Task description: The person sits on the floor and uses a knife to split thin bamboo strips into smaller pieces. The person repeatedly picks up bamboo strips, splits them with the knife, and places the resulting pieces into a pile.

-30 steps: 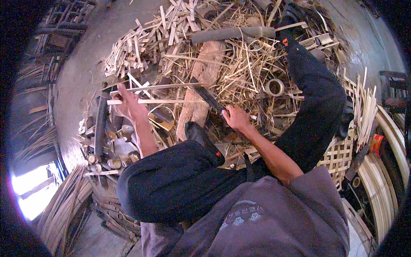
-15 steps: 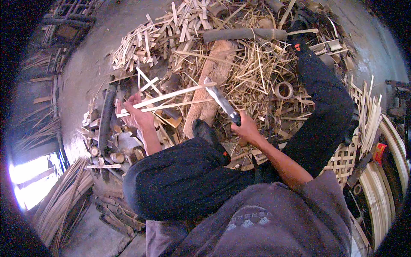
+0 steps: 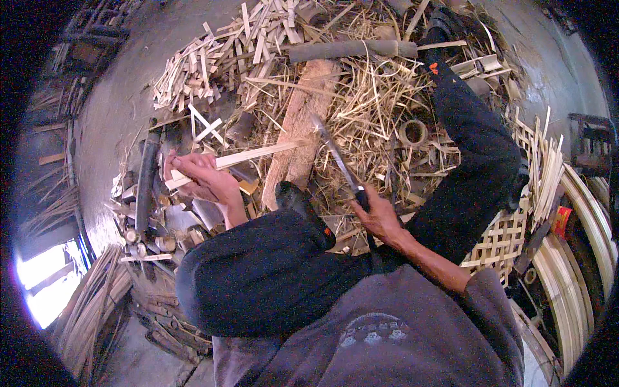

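My left hand [image 3: 209,182] is closed round the near end of pale bamboo strips [image 3: 251,155], which lie close together. Their far ends reach over a long reddish wooden plank [image 3: 281,182]. In my right hand [image 3: 382,218] is the dark handle of a knife [image 3: 340,158]. Its long narrow blade points away from me, with the tip above the plank just beyond the strips' ends. The blade looks apart from the strips. My left fingers partly hide the strips' near end.
Cut bamboo pieces [image 3: 213,68] are heaped at the far left. Thin shavings [image 3: 374,97] surround the plank, with a bamboo pole [image 3: 351,50] across its far end. My legs [image 3: 258,271] flank the work. A woven bamboo piece [image 3: 500,238] and bent strips [image 3: 567,284] lie at right.
Two strips that were spread apart in my left hand now lie together. My right hand has drawn the knife slightly back toward me and right. The whole view has shifted a little.
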`<action>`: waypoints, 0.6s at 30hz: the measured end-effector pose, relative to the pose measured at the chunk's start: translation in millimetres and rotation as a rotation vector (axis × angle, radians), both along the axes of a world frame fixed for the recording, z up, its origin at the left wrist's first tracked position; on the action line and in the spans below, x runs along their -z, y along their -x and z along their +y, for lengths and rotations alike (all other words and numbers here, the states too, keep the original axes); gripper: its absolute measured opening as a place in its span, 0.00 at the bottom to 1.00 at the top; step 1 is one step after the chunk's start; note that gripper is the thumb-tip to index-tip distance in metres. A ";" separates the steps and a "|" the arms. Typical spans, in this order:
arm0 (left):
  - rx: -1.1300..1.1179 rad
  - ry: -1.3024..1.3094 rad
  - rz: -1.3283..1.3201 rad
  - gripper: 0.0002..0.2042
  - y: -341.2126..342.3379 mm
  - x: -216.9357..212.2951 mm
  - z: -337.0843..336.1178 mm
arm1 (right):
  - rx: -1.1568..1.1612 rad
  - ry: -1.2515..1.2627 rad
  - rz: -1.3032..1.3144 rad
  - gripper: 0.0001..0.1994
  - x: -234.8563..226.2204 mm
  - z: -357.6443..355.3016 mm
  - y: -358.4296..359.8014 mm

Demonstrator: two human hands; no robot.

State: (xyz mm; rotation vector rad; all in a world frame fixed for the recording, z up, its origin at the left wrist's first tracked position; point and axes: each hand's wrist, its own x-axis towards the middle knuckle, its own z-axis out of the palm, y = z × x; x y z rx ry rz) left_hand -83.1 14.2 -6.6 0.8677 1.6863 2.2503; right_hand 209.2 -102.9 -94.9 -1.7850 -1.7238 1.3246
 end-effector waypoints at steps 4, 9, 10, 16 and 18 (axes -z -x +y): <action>-0.090 -0.018 0.114 0.13 -29.0 -20.9 -6.9 | -0.248 0.025 0.135 0.17 -11.1 10.1 47.2; -0.119 -0.048 0.135 0.12 -34.3 -23.0 -9.4 | 0.008 0.223 0.172 0.24 32.0 25.8 36.2; -0.097 -0.060 0.142 0.12 -32.7 -20.1 -5.0 | -0.042 0.200 0.147 0.24 29.7 28.3 35.3; -0.042 -0.050 0.162 0.10 -27.7 -15.6 -5.0 | 0.034 0.122 0.244 0.28 41.8 15.1 47.9; -0.026 0.022 -0.050 0.11 -2.7 -9.7 -13.4 | -0.082 0.161 0.229 0.28 42.1 16.6 44.5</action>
